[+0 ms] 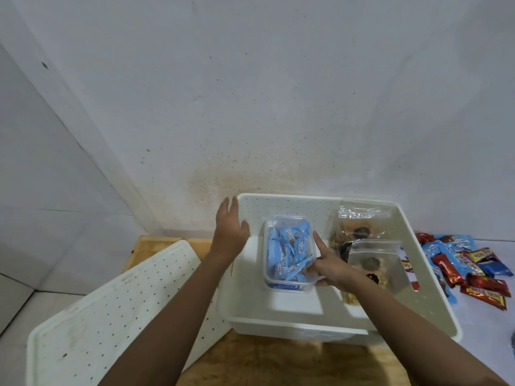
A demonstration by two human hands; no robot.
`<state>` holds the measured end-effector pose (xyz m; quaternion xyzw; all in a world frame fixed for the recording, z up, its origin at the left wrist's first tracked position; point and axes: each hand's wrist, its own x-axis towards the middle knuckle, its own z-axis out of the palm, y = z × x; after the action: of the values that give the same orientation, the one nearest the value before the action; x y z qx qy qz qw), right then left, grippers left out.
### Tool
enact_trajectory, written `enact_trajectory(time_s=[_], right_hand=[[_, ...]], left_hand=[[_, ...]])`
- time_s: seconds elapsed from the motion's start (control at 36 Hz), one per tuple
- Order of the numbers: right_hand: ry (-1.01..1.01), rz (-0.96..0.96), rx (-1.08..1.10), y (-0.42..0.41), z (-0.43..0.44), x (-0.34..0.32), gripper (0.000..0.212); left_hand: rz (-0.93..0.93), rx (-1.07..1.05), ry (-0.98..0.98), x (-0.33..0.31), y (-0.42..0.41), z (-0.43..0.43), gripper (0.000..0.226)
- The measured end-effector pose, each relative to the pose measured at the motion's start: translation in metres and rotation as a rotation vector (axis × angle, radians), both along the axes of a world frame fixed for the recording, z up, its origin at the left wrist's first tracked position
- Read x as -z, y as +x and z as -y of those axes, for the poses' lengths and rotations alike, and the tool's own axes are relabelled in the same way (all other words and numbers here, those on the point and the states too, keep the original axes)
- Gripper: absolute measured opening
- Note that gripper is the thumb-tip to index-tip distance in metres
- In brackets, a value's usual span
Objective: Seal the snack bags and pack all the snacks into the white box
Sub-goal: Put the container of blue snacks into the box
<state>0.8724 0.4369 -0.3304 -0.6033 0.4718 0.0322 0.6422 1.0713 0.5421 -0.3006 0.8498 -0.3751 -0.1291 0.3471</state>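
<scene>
A large white plastic box (429, 280) with dotted walls stands on a wooden table (278, 363), close to the white wall. Inside it, on the left part of the floor, sits a clear rectangular plastic tub (288, 288) full of small blue-wrapped snacks (289, 252). The right hand (326, 264) is inside the box and holds this tub at its right near corner; the forefinger lies stretched along the right rim and the other fingers are curled on the tub. The left hand (230, 229) is above the left wall of the box, flat and spread, and it touches nothing. To the right of the tub, just behind the right hand, two clear zip bags of cookies (359, 232) lie in the box. Outside the box, on the right, loose red and blue snack packets (468, 268) lie in a heap. A white dotted lid (111, 310) lies at the left, tilted at the table edge.
</scene>
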Motion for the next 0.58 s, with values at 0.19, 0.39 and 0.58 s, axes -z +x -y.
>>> enact_trajectory(time_s=[0.19, 0.39, 0.58], right_hand=[[0.015, 0.036, 0.005, 0.008, -0.005, 0.000, 0.092], [0.027, 0.109, -0.056, 0.024, -0.014, 0.004, 0.093], [-0.014, 0.129, -0.124, 0.041, -0.023, 0.009, 0.099]], left_hand=[[-0.239, 0.004, -0.030, 0.007, 0.002, -0.010, 0.049], [-0.274, 0.015, -0.100, 0.014, 0.006, -0.011, 0.043], [-0.293, 0.012, -0.137, 0.015, 0.008, -0.010, 0.038]])
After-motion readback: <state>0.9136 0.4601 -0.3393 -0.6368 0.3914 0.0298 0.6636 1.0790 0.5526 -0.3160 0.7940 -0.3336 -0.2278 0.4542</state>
